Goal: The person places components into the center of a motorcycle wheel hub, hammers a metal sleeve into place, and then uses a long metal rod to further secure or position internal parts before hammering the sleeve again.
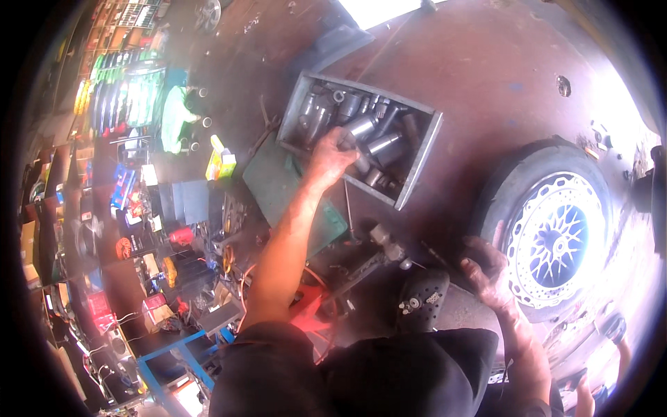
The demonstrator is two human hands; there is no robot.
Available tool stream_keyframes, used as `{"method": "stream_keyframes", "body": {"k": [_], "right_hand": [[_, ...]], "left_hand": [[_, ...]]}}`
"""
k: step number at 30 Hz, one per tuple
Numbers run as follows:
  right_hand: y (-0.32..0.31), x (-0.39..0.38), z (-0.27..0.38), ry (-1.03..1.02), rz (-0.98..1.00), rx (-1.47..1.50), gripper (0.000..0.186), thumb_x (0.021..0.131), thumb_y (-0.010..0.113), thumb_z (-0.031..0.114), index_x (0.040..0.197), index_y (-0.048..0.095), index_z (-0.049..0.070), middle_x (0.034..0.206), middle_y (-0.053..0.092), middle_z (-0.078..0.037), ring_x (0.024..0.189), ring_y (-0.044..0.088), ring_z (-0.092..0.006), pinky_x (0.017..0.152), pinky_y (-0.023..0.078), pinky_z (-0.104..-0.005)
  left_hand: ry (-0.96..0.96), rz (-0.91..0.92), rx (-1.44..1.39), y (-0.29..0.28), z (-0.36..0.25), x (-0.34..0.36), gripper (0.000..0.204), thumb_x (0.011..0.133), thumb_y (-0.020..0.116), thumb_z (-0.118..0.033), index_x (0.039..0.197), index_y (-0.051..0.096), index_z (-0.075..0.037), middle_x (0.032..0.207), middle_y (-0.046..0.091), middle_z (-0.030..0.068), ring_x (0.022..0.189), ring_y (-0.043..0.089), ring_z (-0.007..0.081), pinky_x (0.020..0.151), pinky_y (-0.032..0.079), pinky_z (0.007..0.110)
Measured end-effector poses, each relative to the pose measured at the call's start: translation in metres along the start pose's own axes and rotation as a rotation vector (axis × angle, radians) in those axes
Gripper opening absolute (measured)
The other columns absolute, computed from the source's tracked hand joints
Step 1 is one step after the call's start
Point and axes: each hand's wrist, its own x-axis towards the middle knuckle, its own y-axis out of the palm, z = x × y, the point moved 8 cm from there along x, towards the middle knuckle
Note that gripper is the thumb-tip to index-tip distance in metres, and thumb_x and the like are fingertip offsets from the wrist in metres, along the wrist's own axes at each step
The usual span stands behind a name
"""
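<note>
The left forearm rises from the lower middle of the frame to the left hand, upper centre, its fingers curled, tips hard to make out. The right forearm slants up from the lower right; the right hand, right of centre, has loosely bent, parted fingers.

Stocked shelving along L edge of floor, w/ misc. goods. Yellow box twd same edge. Blue metal frame nr its near end, red spoked thing to R.
</note>
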Motion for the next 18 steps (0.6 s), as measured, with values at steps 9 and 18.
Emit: {"method": "stream_keyframes", "body": {"k": [9,18], "right_hand": [[-0.003,-0.001,-0.005,-0.08,-0.026,-0.058,0.041,0.088,0.067,0.022,0.12,0.059,-0.002,0.1,0.067,-0.02,0.091,0.067,-0.0254,0.087,0.051,-0.0347],[0.014,-0.002,-0.01,0.339,0.037,0.41,0.053,0.095,0.064,0.028,0.134,0.048,-0.004,0.122,0.06,-0.018,0.105,0.063,-0.0221,0.093,0.049,-0.0309]], "left_hand": [[0.073,0.05,0.46,0.019,-0.018,-0.014,0.031,0.076,0.068,-0.011,0.105,0.064,-0.001,0.102,0.067,0.0206,0.091,0.065,0.0335,0.08,0.05,0.039],[0.408,-0.239,-0.214,0.04,-0.093,-0.11,0.034,0.078,0.072,-0.003,0.109,0.058,-0.004,0.106,0.061,0.0081,0.097,0.059,0.0173,0.086,0.048,0.032]]}}
